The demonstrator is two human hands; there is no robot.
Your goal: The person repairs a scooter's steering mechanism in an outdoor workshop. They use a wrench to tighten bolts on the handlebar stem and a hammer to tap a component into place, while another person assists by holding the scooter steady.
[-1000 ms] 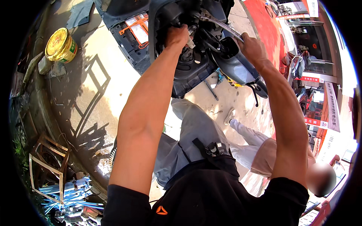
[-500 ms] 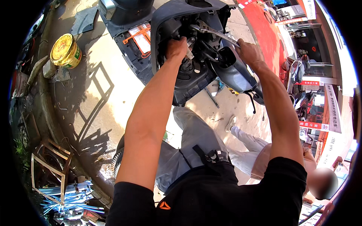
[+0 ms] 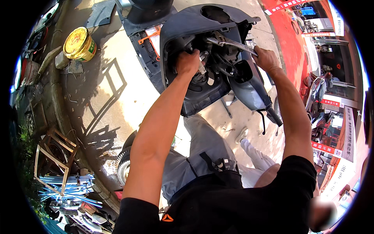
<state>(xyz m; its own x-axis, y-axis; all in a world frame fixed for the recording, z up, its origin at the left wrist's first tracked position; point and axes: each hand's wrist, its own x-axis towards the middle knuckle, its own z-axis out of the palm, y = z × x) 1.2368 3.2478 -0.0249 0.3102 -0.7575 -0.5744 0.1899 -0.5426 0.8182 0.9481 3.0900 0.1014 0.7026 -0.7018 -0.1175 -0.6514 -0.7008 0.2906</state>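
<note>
Over sunlit concrete, the right hand clenches a wrench.

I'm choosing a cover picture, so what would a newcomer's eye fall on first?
Probably the dark scooter front at top centre, its inside exposed, with the left grip reaching in and the right grip around a long metal tool. Next, perhaps, the yellow bucket at upper left and the red ground at upper right.
</note>
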